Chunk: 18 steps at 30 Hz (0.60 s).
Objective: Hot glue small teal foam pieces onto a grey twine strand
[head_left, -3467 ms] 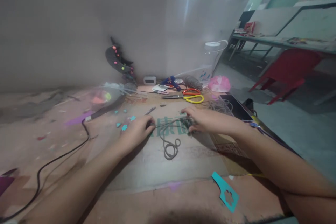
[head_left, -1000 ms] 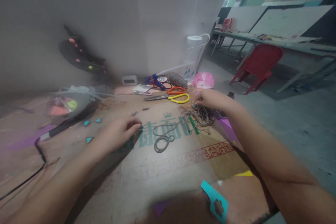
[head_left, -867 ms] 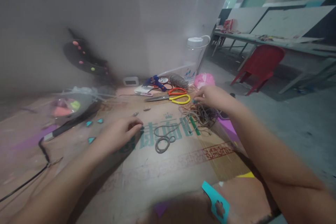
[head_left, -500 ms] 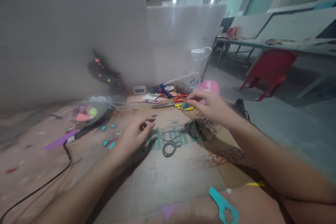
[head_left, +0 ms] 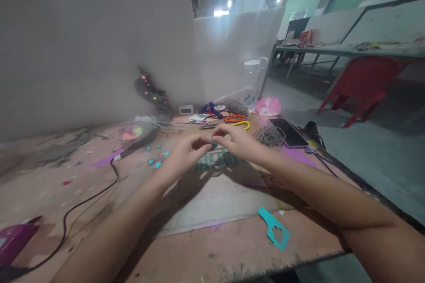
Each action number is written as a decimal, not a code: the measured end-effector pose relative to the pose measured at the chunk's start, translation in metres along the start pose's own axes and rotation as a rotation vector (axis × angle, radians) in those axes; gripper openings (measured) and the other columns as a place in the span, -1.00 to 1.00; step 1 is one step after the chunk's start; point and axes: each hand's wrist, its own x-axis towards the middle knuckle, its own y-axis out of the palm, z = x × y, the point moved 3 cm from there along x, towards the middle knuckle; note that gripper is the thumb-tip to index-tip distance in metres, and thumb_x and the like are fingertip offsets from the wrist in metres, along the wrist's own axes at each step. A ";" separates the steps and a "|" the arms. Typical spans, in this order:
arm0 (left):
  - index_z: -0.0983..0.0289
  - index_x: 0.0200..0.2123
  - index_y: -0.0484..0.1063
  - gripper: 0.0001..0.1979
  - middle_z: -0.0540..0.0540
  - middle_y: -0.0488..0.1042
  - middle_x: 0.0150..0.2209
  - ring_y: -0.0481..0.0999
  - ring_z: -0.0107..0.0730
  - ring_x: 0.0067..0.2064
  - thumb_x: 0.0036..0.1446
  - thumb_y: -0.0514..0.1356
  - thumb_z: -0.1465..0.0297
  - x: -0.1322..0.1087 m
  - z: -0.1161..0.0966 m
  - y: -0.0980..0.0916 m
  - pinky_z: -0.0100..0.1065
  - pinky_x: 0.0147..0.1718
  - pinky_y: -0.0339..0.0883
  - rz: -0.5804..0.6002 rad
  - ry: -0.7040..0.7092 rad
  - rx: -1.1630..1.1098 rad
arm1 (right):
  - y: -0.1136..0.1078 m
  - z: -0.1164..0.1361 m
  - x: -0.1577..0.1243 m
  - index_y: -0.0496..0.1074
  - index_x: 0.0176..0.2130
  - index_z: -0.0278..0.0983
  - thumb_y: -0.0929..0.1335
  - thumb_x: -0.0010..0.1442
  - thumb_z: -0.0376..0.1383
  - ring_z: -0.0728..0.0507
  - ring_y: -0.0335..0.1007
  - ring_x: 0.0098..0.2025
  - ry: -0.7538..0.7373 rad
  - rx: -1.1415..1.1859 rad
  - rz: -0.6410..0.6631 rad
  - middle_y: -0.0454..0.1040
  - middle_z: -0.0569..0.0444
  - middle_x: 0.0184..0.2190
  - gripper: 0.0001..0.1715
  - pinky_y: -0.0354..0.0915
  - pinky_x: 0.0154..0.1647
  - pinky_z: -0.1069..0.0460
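My left hand (head_left: 194, 150) and my right hand (head_left: 234, 140) meet fingertip to fingertip above the cardboard sheet (head_left: 199, 205). Pinched in the right fingers is a small teal piece (head_left: 214, 145), mostly covered by them. The left thumb and fingers curl together at the same spot; what lies between them is too small and hidden to make out. Under the hands, a grey cord (head_left: 218, 169) lies in loops on the cardboard. Several small turquoise cut-outs (head_left: 157, 165) are scattered left of the left hand.
Behind the hands are scissors (head_left: 244, 124), a blue glue gun (head_left: 212, 109) and a clear bottle (head_left: 252, 82). A ball of grey yarn (head_left: 270, 135) and a phone (head_left: 288, 132) lie to the right. A turquoise strip (head_left: 275, 228) is near the front edge; a black cable (head_left: 89, 199) crosses the left.
My right hand has come leftward from beside the scissors with the teal piece and joined my left hand. The left fingers have closed, and the view has shifted.
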 end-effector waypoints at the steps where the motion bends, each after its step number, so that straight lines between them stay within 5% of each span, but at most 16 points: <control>1: 0.28 -0.31 0.52 -0.82 0.07 0.58 -0.36 0.52 -0.33 -0.32 0.12 0.25 0.28 -0.002 -0.003 -0.003 -0.35 -0.30 0.33 -0.018 -0.014 -0.056 | 0.001 0.002 -0.001 0.43 -0.13 -0.31 0.32 0.27 -0.22 -0.12 0.48 -0.13 -0.022 0.062 -0.024 0.55 -0.03 -0.19 -0.77 0.30 -0.12 -0.01; 4: 0.29 -0.33 0.42 -0.80 0.07 0.57 -0.38 0.57 -0.31 -0.30 0.07 0.30 0.28 -0.006 -0.011 -0.014 -0.31 -0.26 0.39 -0.061 -0.087 -0.310 | 0.008 0.005 -0.003 0.28 0.11 -0.32 0.38 0.21 -0.18 -0.15 0.44 0.02 -0.062 0.184 0.062 0.50 -0.12 -0.03 -0.47 0.31 0.02 -0.07; 7: 0.28 -0.37 0.35 -0.74 0.08 0.59 -0.40 0.59 -0.33 -0.35 0.05 0.33 0.25 -0.010 -0.016 -0.030 -0.31 -0.27 0.42 -0.082 -0.135 -0.516 | 0.013 0.005 -0.005 0.20 0.20 -0.31 0.43 0.13 -0.23 -0.13 0.49 -0.13 -0.022 0.151 0.243 0.54 -0.06 -0.14 -0.29 0.36 -0.12 -0.03; 10: 0.27 -0.37 0.35 -0.75 0.03 0.58 -0.43 0.59 -0.40 -0.36 0.03 0.35 0.29 -0.014 -0.017 -0.048 -0.40 -0.32 0.41 -0.158 -0.123 -0.627 | -0.001 -0.002 -0.003 0.32 0.14 -0.27 0.37 0.19 -0.28 -0.06 0.45 -0.37 0.071 0.076 0.266 0.54 0.08 -0.34 -0.48 0.33 -0.35 0.05; 13: 0.26 -0.35 0.36 -0.81 0.09 0.62 -0.22 0.61 -0.40 -0.30 0.05 0.32 0.34 -0.017 -0.015 -0.062 -0.42 -0.33 0.45 -0.246 -0.156 -0.801 | -0.027 -0.018 0.004 0.47 -0.05 -0.28 0.33 0.21 -0.23 -0.06 0.44 -0.44 0.192 -0.020 0.248 0.53 0.08 -0.44 -0.68 0.31 -0.43 0.06; 16: 0.26 -0.28 0.44 -0.88 0.12 0.58 -0.01 0.62 -0.39 -0.17 0.17 0.20 0.32 -0.018 -0.017 -0.072 -0.41 -0.21 0.51 -0.332 -0.173 -0.900 | -0.051 -0.043 0.012 0.47 -0.01 -0.29 0.34 0.20 -0.12 -0.12 0.50 -0.39 0.264 -0.089 0.229 0.57 0.04 -0.39 -0.57 0.36 -0.36 0.03; 18: 0.25 -0.28 0.48 -0.84 0.11 0.61 -0.10 0.62 -0.37 -0.13 0.22 0.13 0.32 -0.019 -0.022 -0.080 -0.40 -0.17 0.53 -0.421 -0.185 -0.881 | -0.063 -0.063 0.015 0.46 0.04 -0.29 0.33 0.19 -0.13 -0.16 0.54 -0.27 0.290 -0.165 0.232 0.60 -0.01 -0.28 -0.52 0.38 -0.27 0.01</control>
